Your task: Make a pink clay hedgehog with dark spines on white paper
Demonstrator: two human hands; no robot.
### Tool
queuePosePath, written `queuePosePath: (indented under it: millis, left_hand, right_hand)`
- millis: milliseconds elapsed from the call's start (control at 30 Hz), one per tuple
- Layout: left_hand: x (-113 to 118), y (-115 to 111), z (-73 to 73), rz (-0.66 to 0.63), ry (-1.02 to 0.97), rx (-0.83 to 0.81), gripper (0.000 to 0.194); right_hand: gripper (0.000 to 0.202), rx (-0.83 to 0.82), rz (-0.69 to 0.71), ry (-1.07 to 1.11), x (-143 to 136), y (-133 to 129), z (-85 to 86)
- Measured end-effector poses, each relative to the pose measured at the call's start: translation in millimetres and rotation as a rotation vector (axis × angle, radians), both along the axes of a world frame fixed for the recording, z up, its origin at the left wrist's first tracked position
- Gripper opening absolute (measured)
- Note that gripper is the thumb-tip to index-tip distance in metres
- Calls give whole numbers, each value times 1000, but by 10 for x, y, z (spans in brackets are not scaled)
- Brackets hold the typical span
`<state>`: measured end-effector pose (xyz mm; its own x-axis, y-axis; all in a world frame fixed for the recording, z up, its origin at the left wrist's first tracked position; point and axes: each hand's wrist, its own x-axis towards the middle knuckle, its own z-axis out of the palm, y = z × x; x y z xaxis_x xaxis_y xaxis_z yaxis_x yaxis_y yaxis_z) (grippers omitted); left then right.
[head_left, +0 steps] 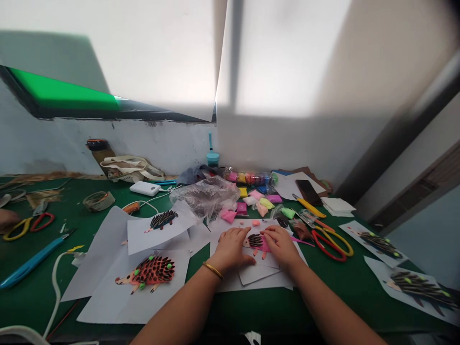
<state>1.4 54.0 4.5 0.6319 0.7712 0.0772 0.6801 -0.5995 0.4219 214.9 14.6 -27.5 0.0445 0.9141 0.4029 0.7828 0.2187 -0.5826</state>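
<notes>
A clay hedgehog (256, 241) with dark spines, a pink body and pink feet lies on white paper (260, 275) between my hands. My left hand (232, 247), with a gold bangle at the wrist, rests on the sheet left of the hedgehog, thumb apart from the fingers. Over the hedgehog's pink right end is my right hand (282, 244), its fingers closed together at the clay. Whatever sits between those fingertips is hidden. A thin pink tool (302, 242) pokes out to the right of this hand. Small pink clay lumps (256, 223) lie just above the hedgehog.
Colourful clay packets (242, 208) and a clear plastic bag (206, 194) lie behind the paper. Scissors (332, 243), a yellow cutter (309, 206) and a phone (308, 191) are right. Finished hedgehog pictures (151, 270) flank both sides. Another person's hand (7, 220) shows at far left.
</notes>
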Motion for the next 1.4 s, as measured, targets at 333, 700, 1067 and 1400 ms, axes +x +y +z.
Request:
queuePosePath:
  millis: [333, 700, 1067, 1400]
  left_hand:
    - [-44, 169, -60, 20, -367, -99, 53]
    - [-338, 409, 152, 347, -754, -345, 33]
    - [-488, 338, 232, 310, 227, -49, 6]
    - [-50, 96, 158, 79, -299, 25, 12]
  right_hand:
    - [32, 15, -41, 12, 15, -6, -28]
    - [33, -35, -41, 30, 7, -7, -27]
    - [33, -38, -49, 7, -2, 4, -32]
    - [26, 103, -34, -7, -58, -89, 92]
